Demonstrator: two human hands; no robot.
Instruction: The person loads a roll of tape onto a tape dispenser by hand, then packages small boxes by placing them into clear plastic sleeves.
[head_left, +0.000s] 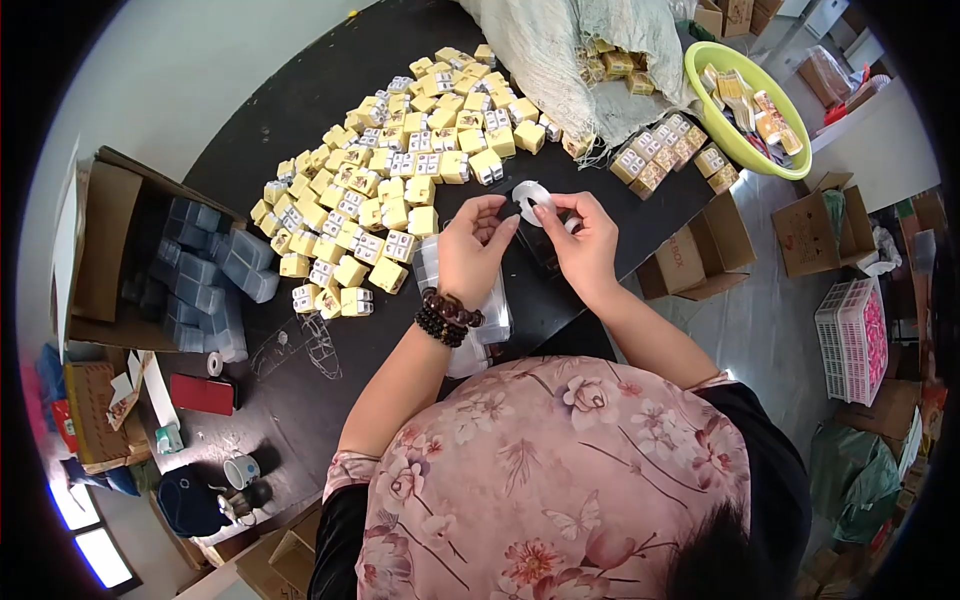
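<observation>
My right hand (583,243) is closed around the edge of a white roll (538,192), which looks like a roll of labels or tape. A second white ring shows partly behind its fingers. Just left of the roll, my left hand (472,243) has thumb and fingers drawn together; whatever they pinch, if anything, is too small to make out. Beneath my left wrist lie clear plastic cases (497,314), partly hidden by the arm. Beyond both hands spreads a large pile of small yellow-and-white boxes (395,213) on the black table (292,373).
A woven sack (540,40) spills gold boxes beside a green basin (697,62). At left stands a carton (100,240) of clear plastic cases, near a red phone-like object (203,394) and a mug (241,471). Cartons (700,250) and a white crate (840,335) sit at right.
</observation>
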